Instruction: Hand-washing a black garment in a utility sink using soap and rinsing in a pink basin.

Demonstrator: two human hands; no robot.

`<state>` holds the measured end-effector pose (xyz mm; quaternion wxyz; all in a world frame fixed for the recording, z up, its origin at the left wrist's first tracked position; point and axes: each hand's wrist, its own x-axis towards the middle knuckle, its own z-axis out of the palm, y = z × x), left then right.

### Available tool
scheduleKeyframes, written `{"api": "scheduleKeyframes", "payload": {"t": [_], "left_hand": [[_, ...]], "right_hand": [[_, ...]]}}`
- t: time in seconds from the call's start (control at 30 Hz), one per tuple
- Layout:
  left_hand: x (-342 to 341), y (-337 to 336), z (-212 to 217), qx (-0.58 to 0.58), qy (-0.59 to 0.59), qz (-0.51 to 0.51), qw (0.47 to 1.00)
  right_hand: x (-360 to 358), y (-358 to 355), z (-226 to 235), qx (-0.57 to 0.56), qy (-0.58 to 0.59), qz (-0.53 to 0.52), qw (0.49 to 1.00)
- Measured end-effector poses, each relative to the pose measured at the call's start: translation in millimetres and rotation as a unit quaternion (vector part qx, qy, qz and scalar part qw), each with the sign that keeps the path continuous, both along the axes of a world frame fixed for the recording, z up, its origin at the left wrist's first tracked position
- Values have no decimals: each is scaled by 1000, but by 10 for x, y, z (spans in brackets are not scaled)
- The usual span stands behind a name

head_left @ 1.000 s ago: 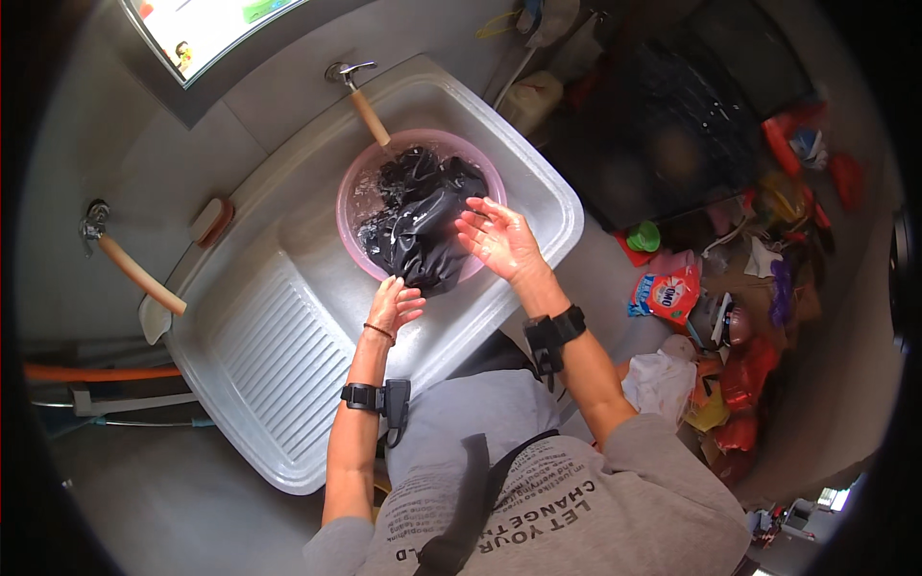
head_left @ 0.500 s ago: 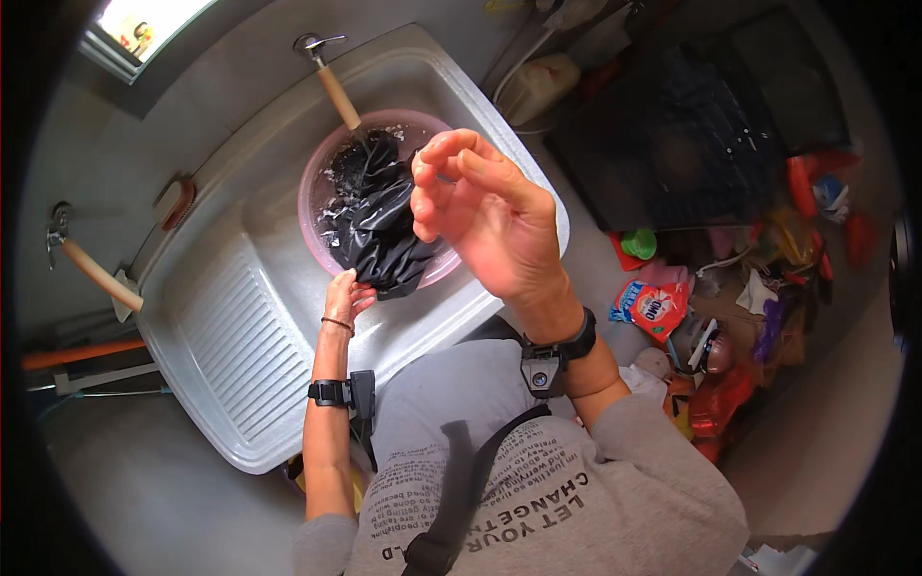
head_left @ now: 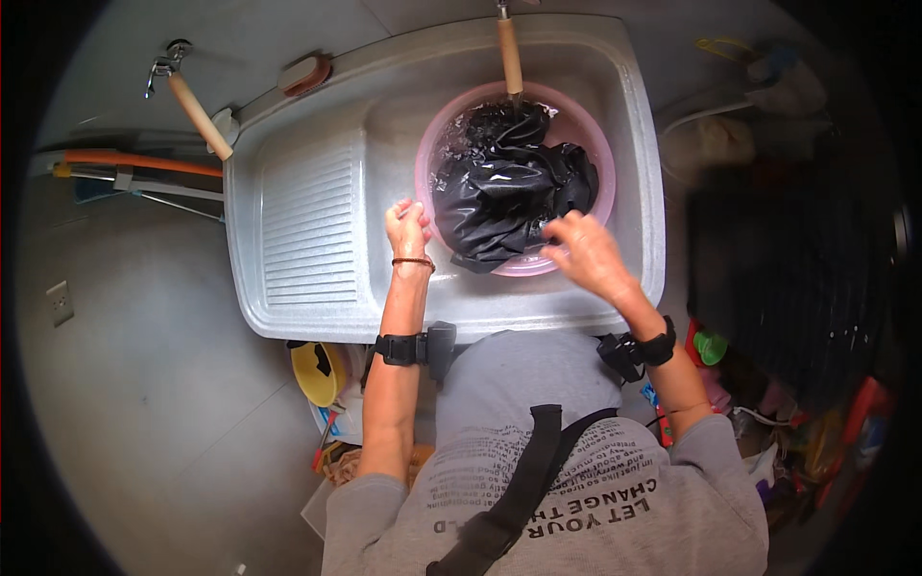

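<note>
A wet black garment (head_left: 504, 197) lies bunched in a pink plastic basin (head_left: 607, 163) standing in a grey stone sink (head_left: 394, 125). Water runs onto it from a tap with a beige hose (head_left: 509, 58). Just left of the basin's rim hovers my left hand (head_left: 408, 230), its fingers curled in, with nothing visible inside. My right hand (head_left: 588, 254) is over the basin's near right rim, slightly blurred, fingers apart and bent toward the garment's lower right edge. Whether those fingertips touch the cloth cannot be made out.
A ribbed washboard (head_left: 307, 226) forms the sink's left part. A second tap hose (head_left: 199, 115) and a brush (head_left: 304, 75) are at the back left. A dark washing machine (head_left: 788, 288) stands right. Under the sink's front edge sits a yellow basin (head_left: 317, 374).
My view has turned, so the sink now sits level. My right hand has come down from its raised place to the garment. My left hand has left the garment's edge and its fingers have curled.
</note>
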<state>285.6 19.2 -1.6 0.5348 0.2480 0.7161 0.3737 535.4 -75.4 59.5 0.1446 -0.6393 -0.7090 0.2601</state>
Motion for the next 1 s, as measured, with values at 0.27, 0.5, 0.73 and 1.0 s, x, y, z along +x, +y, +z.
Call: {"api": "scheduleKeyframes", "payload": {"t": [0.27,0.5,0.73,1.0], "left_hand": [[365,388,844,278,-70,-5,958],[488,695,1073,406,46,-87,909],[482,650,737,506,484,-323,637],[-126,1039,324,-7,-300,-22,954]], "right_hand": [[-758,-43,226,-287,391,249,838],[-1222,-35,433,-372,526,117,756],[-1572,-80,507,-504,592,2,629],[-1478,87,442,-458,549,72,696]]}}
